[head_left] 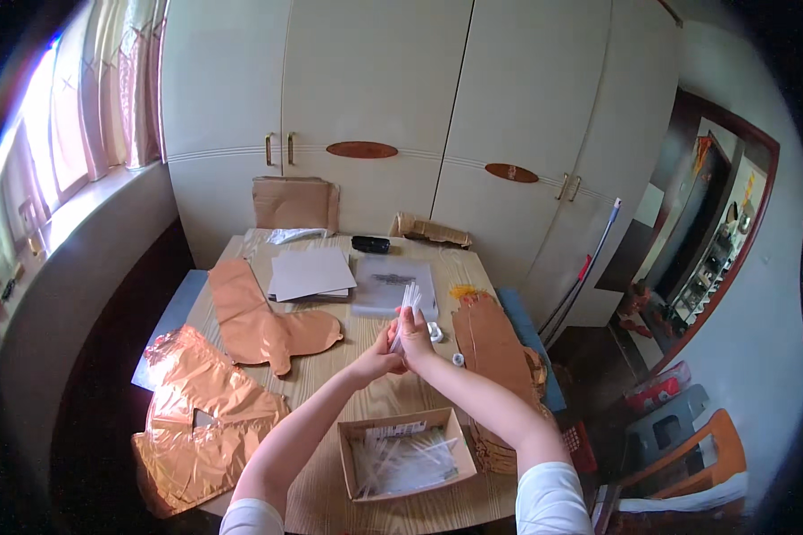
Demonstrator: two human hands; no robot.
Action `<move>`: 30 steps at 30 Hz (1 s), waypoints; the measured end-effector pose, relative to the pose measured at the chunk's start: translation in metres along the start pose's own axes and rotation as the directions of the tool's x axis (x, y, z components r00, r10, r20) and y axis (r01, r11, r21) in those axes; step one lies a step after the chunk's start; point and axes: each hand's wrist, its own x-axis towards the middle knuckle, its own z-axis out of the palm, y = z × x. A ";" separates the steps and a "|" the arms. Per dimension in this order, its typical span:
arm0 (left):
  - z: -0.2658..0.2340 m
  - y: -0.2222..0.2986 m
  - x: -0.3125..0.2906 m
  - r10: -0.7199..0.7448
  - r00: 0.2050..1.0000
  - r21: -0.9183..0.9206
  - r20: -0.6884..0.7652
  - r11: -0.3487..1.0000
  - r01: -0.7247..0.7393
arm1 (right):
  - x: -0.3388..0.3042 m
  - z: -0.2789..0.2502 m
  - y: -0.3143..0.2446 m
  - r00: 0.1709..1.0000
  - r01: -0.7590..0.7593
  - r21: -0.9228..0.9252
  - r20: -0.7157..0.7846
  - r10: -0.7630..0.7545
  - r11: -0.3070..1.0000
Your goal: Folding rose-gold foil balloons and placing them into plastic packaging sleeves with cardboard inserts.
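Over the middle of the table, both hands are closed together around a bundle of thin white straw-like sticks (410, 297), whose tops stick up above the fingers. My left hand (380, 359) grips low on the bundle, and my right hand (413, 337) wraps it from the right, its thumb up. The fingers hide the lower part of the sticks. Below my forearms an open cardboard box (463, 462) holds many clear, thin sticks (401, 459) lying loosely. Close to my right hand lies a small white roll (434, 333), with a second small white object (458, 359) nearby.
Copper-coloured flat foil shapes (239, 308) and crumpled shiny foil (205, 392) cover the table's left side. Pale sheets (310, 274), a clear plastic sleeve (393, 276) and a black tray (370, 243) lie farther back. Brown flat pieces (491, 343) lie right; a wooden chair (727, 446) stands beyond.
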 end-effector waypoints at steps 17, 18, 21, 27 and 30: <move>-0.022 -0.028 0.004 0.035 0.993 0.111 -0.111 0.994 -0.022 | -0.007 -0.020 0.041 0.983 0.162 -0.292 0.127 -0.130 0.943; -0.019 -0.011 0.002 -0.042 0.989 0.257 -0.140 0.963 0.077 | -0.007 -0.027 0.038 0.983 0.166 -0.331 0.133 -0.128 0.929; -0.026 0.020 -0.002 -0.019 0.936 0.706 -0.352 0.651 0.279 | -0.007 -0.028 0.021 0.970 0.242 -0.426 0.118 -0.212 0.872; -0.052 -0.024 -0.006 0.546 0.821 0.983 -0.169 0.026 0.184 | -0.018 -0.036 0.029 0.976 0.214 -0.518 0.143 -0.163 0.828; -0.059 -0.031 -0.002 0.469 0.872 0.982 -0.139 -0.049 0.182 | -0.023 -0.036 0.032 0.984 0.179 -0.481 0.106 -0.146 0.858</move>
